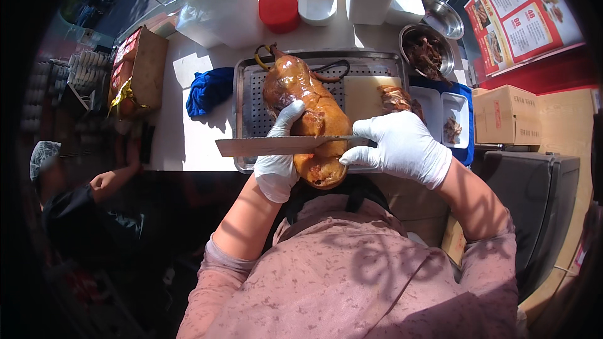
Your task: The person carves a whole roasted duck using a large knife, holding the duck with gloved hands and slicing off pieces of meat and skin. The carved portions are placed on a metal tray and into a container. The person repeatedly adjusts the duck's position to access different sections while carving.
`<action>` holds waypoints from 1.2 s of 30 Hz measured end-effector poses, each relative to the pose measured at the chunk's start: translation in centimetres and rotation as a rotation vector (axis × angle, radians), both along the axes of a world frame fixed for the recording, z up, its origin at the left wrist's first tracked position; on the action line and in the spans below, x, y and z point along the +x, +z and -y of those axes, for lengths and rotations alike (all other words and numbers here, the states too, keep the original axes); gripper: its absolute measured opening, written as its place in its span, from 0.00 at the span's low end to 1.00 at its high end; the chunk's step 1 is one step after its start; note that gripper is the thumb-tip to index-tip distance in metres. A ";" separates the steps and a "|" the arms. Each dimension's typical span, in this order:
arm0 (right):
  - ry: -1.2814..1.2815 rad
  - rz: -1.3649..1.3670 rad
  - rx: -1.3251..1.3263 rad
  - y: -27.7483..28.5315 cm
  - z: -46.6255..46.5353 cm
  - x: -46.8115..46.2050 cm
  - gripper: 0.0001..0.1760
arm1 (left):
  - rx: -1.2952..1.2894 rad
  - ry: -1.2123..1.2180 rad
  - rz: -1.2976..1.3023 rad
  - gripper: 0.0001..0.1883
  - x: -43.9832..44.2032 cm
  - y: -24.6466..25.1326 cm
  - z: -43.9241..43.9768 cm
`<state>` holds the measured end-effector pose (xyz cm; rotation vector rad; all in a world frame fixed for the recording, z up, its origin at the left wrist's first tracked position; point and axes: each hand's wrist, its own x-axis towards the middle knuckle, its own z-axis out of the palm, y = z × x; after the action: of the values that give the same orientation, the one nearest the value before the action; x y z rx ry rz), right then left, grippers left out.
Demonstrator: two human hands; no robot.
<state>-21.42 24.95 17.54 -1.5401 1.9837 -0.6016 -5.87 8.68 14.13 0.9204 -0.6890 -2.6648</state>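
Note:
A glossy brown roast duck (pixel 301 75) lies lengthwise over a perforated steel tray (pixel 256 87), its near end reaching past the tray's front rim. My gloved left hand (pixel 275 174) grips the duck's left side, thumb on top. In my gloved right hand (pixel 400 146) is a knife with a broad blade (pixel 259 146); its blade lies level across the duck and in front of my left hand, pointing left. Whether the edge touches the skin I cannot tell. Beyond my right hand, carved meat (pixel 393 98) rests on a pale cutting board (pixel 362 96), partly hidden by the hand.
Left of the tray lies a blue cloth (pixel 209 92). A red container (pixel 279 9) and white tub (pixel 318 4) stand behind. At right are a steel bowl of bones (pixel 426 54), a white dish of scraps (pixel 452 127) and a cardboard box (pixel 506 115). Another person's arm (pixel 115 181) is at left.

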 end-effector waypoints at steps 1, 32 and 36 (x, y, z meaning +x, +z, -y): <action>-0.036 0.003 0.022 0.1 0.3 0.5 0.32 | -0.051 0.022 0.005 0.32 -0.2 0.1 -0.4; -0.159 -0.259 -0.335 2.1 -1.5 1.1 0.16 | 0.294 -0.051 -0.087 0.30 0.3 -1.0 -0.7; -0.118 -0.323 -0.258 0.5 -3.4 0.0 0.18 | 0.272 -0.065 -0.062 0.32 1.0 0.2 0.1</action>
<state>-21.41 28.33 18.06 -1.7753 2.3251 -0.7170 -4.88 8.54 14.31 0.8875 -0.3532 -2.8809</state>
